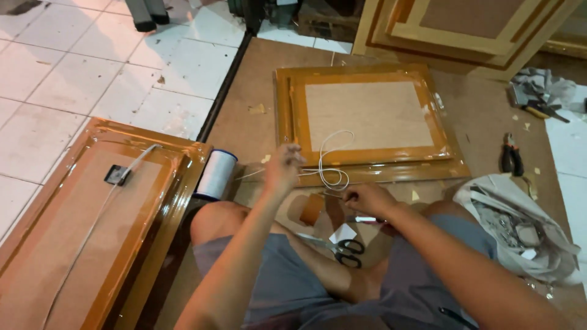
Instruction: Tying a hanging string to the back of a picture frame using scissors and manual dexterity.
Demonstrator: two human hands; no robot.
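A person sits cross-legged on a brown hardboard sheet laid over a white tiled floor, working with white cord. The left hand is raised and pinches the cord between closed fingertips, pulling a strand taut from the spool of white thread that stands just to its left. The right hand sits lower, near the knee, fingers clenched on the other part of the cord; it may also grip a small tool, but blur hides that. Between and beyond the hands the cord falls in loose loops over the lower edge of a picture frame, which lies face down, wrapped in glossy clear film, its orange-brown border surrounding a pale backing board.

A second wrapped frame lies at the left, also back up, with a small black hanger fitting and a length of cord running down its backing. Black-handled scissors rest between the person's legs, just beside a scrap of white paper. To the right, pliers lie on the board, and a crumpled white bag of small parts sits near the right knee. More frames lean stacked at the top right, with a cutter and rags nearby.
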